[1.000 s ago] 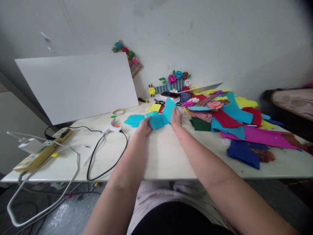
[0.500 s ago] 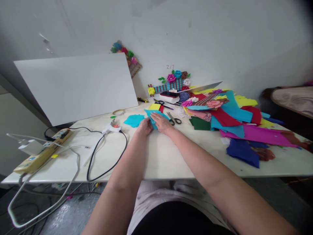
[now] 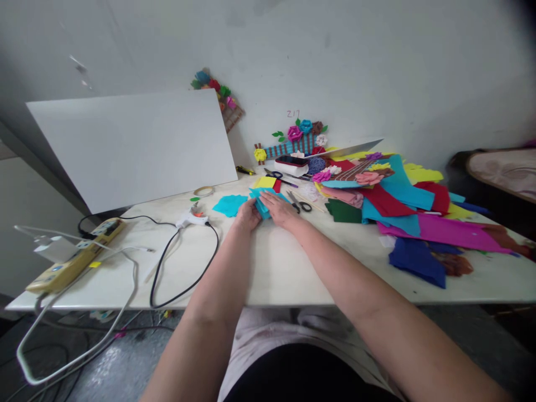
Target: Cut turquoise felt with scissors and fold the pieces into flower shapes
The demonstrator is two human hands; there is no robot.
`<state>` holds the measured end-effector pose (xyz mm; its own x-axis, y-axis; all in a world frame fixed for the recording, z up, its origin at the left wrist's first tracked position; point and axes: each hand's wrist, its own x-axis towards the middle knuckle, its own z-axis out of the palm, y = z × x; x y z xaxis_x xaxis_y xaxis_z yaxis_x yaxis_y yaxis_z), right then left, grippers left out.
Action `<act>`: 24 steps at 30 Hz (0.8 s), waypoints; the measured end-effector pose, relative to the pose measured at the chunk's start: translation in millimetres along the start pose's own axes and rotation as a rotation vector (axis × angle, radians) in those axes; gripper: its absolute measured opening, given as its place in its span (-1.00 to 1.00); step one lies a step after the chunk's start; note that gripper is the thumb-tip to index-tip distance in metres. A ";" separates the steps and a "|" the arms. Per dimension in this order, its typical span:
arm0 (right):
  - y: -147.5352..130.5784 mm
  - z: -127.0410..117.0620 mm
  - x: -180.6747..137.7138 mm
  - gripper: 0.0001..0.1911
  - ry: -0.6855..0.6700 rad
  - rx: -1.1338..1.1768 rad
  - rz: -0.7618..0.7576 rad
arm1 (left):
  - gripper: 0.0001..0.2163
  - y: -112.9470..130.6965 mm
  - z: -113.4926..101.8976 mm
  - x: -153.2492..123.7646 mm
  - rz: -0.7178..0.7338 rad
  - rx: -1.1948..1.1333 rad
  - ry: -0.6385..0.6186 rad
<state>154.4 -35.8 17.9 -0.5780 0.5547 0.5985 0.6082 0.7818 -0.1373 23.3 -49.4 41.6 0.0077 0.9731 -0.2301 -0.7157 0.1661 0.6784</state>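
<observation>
A folded piece of turquoise felt lies on the white table in front of me. My left hand pinches its left edge, fingers closed on it. My right hand lies flat on top of the felt with fingers stretched out, pressing it down. Another turquoise cut-out lies just left of my hands. Black-handled scissors rest immediately right of my right hand.
A heap of coloured felt sheets covers the right side of the table. A glue gun with a black cable, a yellow power strip, a tape roll and a white board stand at the left. Felt flower crafts lean on the wall.
My right hand had a flap of the turquoise felt lifted; it folded the flap down and now presses flat on it. The scissors came into sight. My left hand stayed put.
</observation>
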 end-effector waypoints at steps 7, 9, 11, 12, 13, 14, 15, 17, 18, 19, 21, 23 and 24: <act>-9.2 -3.4 -0.2 -0.47 -0.094 -0.104 0.002 | -0.84 1.1 -1.0 2.6 -0.009 -0.055 0.022; -9.8 -3.6 -0.1 -0.46 -0.107 -0.116 0.005 | -0.84 1.0 -2.0 4.6 -0.011 -0.057 0.028; -9.6 -3.8 0.1 -0.45 -0.113 -0.124 0.004 | -0.83 0.9 -2.9 5.7 -0.009 -0.056 0.033; -9.5 -4.0 0.2 -0.45 -0.115 -0.127 -0.002 | -0.84 0.9 -3.2 5.8 -0.007 -0.056 0.037; -9.5 -4.3 0.4 -0.45 -0.116 -0.128 -0.010 | -0.84 1.0 -3.5 5.8 -0.005 -0.056 0.038; -9.6 -4.6 0.6 -0.45 -0.117 -0.130 -0.019 | -0.84 1.1 -3.8 5.6 -0.002 -0.058 0.036; -9.9 -5.1 0.8 -0.45 -0.119 -0.133 -0.027 | -0.84 1.1 -4.0 5.4 0.001 -0.061 0.033; -11.2 -6.1 1.0 -0.46 -0.125 -0.146 -0.035 | -0.84 1.2 -4.4 5.4 0.005 -0.068 0.027; -12.1 -6.7 0.9 -0.47 -0.131 -0.154 -0.035 | -0.84 1.2 -4.7 5.6 0.006 -0.072 0.023; -13.2 -7.4 0.8 -0.47 -0.139 -0.163 -0.033 | -0.83 1.2 -4.9 5.8 0.006 -0.075 0.017; -15.4 -8.6 0.4 -0.47 -0.158 -0.179 -0.025 | -0.82 1.1 -5.1 6.2 0.000 -0.077 0.001; -17.4 -9.2 -0.1 -0.48 -0.174 -0.193 -0.018 | -0.81 1.2 -5.1 5.8 -0.008 -0.073 -0.013; -18.2 -9.1 -0.3 -0.48 -0.179 -0.200 -0.014 | -0.80 1.3 -4.9 5.3 -0.012 -0.071 -0.017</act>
<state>148.5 -52.8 27.4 -0.6632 0.5997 0.4478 0.6846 0.7279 0.0391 19.0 -44.8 37.9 0.0278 0.9739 -0.2252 -0.7629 0.1662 0.6248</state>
